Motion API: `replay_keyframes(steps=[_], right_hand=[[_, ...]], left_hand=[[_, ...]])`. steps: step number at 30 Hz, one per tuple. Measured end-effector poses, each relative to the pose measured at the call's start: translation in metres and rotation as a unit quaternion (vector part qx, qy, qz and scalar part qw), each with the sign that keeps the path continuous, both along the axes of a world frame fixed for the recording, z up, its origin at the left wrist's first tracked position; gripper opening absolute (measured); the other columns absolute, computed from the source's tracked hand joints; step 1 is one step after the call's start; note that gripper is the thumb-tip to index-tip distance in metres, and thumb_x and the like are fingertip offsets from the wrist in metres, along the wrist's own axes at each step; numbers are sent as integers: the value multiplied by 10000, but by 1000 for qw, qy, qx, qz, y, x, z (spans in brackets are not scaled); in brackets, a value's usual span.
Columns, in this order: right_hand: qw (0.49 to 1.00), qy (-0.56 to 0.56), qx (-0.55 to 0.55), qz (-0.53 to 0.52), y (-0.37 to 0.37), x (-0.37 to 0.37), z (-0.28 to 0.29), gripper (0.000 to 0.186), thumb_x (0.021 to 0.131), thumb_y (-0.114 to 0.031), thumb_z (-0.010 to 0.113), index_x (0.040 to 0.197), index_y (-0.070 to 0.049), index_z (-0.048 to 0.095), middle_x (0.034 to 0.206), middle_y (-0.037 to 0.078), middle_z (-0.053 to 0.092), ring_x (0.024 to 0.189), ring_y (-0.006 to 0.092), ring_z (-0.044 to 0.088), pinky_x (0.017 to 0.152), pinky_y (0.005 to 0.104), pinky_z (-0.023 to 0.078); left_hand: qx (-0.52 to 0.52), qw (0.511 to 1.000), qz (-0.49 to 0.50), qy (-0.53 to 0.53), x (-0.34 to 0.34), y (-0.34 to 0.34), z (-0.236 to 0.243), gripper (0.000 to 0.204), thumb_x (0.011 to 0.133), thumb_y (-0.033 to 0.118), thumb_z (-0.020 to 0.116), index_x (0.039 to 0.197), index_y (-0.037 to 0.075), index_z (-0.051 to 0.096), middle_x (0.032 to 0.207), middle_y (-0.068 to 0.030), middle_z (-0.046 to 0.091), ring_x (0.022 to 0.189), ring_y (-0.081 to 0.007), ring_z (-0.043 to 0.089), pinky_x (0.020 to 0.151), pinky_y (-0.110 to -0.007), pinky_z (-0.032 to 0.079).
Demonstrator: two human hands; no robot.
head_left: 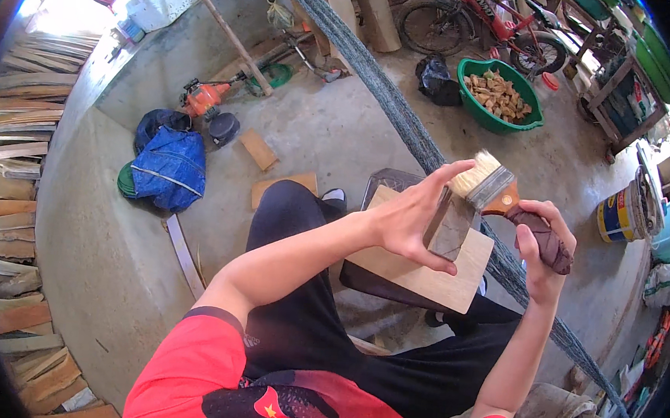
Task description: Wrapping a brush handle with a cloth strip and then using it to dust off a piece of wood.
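In my right hand (546, 243) is a wide paintbrush, gripped by its handle, which is wrapped in dark brown material. The brush's pale bristles (473, 174) point up and left, beside my left fingertips. My left hand (412, 222) spans a small brown block (450, 226) with a smooth face, its thumb at the lower edge and index finger stretched above; the other fingers are hidden. Beneath both hands, a light wooden board (454, 279) with rounded corners rests on a dark low stool or stand (391, 293) between my legs.
A grey-blue hammock-like band (389, 108) runs diagonally past the board. A green basin (504, 126) of wood chunks and a red bicycle (496, 22) stand behind. To the left lie a blue tarp bundle (171, 168) and stacked wood (16, 210); a bucket (622, 213) stands right.
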State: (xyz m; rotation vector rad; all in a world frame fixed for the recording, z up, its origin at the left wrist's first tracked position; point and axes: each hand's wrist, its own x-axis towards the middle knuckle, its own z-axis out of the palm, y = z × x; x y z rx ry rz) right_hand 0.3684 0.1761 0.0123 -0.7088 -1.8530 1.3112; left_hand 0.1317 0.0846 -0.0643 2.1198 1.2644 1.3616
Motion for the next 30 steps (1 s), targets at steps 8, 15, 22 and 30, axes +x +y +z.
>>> replay_keyframes(steps=[8, 15, 22, 30], right_hand=[[990, 0, 11, 144, 7, 14, -4, 331, 787, -219, 764, 1021, 12, 722, 892, 76, 677, 831, 137, 627, 756, 263, 477], [981, 11, 17, 194, 12, 17, 1, 252, 834, -100, 699, 1052, 25, 717, 896, 57, 663, 825, 115, 611, 757, 255, 474], [998, 15, 13, 56, -1, 7, 6, 253, 833, -125, 714, 1040, 19, 726, 902, 61, 678, 835, 136, 624, 781, 277, 485], [997, 30, -66, 8, 7, 8, 4, 224, 851, -112, 689, 1025, 21, 733, 887, 42, 717, 839, 89, 648, 765, 241, 502]], left_hand=[[-8, 999, -27, -29, -1, 4, -2, 1445, 569, 501, 961, 1576, -39, 76, 1557, -277, 280, 1431, -398, 375, 1198, -437, 319], [1, 998, -42, -39, -2, 3, 0, 1447, 555, 494, 969, 1575, -32, 86, 1531, -274, 308, 1406, -403, 402, 1182, -454, 340], [16, 1000, -19, -2, 0, 7, -2, 1442, 555, 515, 976, 1570, -46, 118, 1544, -267, 309, 1427, -406, 381, 1175, -472, 346], [-12, 999, -37, -32, -2, 15, -12, 1464, 562, 504, 973, 1587, -18, 66, 1574, -246, 279, 1411, -393, 418, 1171, -489, 355]])
